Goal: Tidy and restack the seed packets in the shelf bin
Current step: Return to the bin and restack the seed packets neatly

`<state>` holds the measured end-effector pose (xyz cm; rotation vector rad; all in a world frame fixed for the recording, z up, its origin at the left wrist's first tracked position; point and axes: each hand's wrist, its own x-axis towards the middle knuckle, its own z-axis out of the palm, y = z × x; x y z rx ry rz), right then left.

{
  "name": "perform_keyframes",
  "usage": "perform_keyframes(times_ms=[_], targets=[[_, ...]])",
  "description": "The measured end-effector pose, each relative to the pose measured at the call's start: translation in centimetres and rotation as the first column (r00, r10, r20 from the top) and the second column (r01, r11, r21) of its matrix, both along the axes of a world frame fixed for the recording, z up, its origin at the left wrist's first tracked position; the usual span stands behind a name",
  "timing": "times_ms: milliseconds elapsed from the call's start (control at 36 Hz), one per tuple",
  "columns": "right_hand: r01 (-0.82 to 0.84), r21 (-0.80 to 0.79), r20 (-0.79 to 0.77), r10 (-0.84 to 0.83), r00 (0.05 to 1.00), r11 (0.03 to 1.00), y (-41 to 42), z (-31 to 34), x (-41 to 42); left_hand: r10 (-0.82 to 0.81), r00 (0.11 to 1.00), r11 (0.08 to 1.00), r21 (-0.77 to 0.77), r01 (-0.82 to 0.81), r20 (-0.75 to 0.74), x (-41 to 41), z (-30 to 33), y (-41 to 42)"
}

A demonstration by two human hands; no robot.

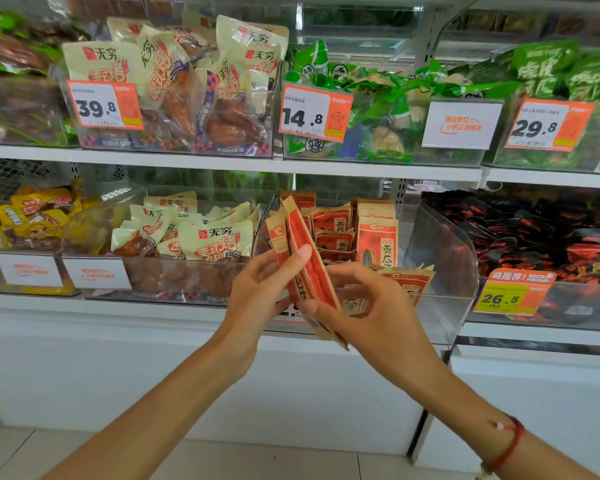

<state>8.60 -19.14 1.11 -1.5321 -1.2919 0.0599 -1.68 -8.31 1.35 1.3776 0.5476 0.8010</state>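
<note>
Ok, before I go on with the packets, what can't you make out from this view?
- Price tag on the seed bin, head view: the hands and the held packets cover it.
- How many packets the left hand and right hand hold: they overlap edge-on.
- Bottom of the bin: standing packets hide it.
- Small print on the 14.8 tag: too small and blurred.

A shop, w/ snack shelves.

White shelves (222, 157) hold clear plastic bins (440, 244) full of snack bags, lots of the same kind in each. Orange price tags (105, 105) w/ big numbers like 39.8, 14.8 (314, 114), 29.8 (548, 125) & 26.5 (511, 296) are stuck on the bin fronts. Cream chicken-snack bags (219, 242), green packs (378, 95), red-brown seed packets (376, 242) all sit in rows for sale.
</note>
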Motion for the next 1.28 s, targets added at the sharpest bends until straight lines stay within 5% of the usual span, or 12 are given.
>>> perform_keyframes(times_ms=[194,444,694,861,1000,1167,1278], targets=[[-0.165,-0.106,-0.482,0.095,0.871,0.981,-0.8,1.4,2.9,-0.131,0.989,0.991,0.022,0.133,-0.066,-0.6,0.3,0.6],[-0.14,-0.195,-0.462,0.035,0.886,0.971,-0.7,1.1,4.1,-0.053,0.999,0.99,0.13,0.054,-0.009,-0.1,0.3,-0.3],[-0.054,-0.07,-0.39,0.023,0.921,0.996,-0.4,1.0,3.2,-0.052,0.998,0.982,0.182,0.045,0.034,-0.2,0.1,-0.1],[0.094,0.243,0.057,-0.111,0.992,0.966,-0.6,1.3,1.8,0.166,0.969,0.971,0.143,-0.194,0.185,0.0,0.2,-0.7],[0.15,0.406,0.512,-0.361,0.78,0.901,-0.7,0.7,1.9,-0.047,0.983,0.997,0.071,0.035,0.176,0.1,0.9,-2.1],[0.161,0.397,0.632,-0.396,0.666,0.904,-0.4,0.2,1.4,-0.053,0.977,0.999,0.02,0.05,0.207,0.0,0.5,-1.9],[0.139,0.239,0.64,-0.263,0.722,0.961,0.0,-0.1,1.5,-0.006,0.977,1.0,-0.005,0.007,0.214,0.0,0.0,-1.2]])
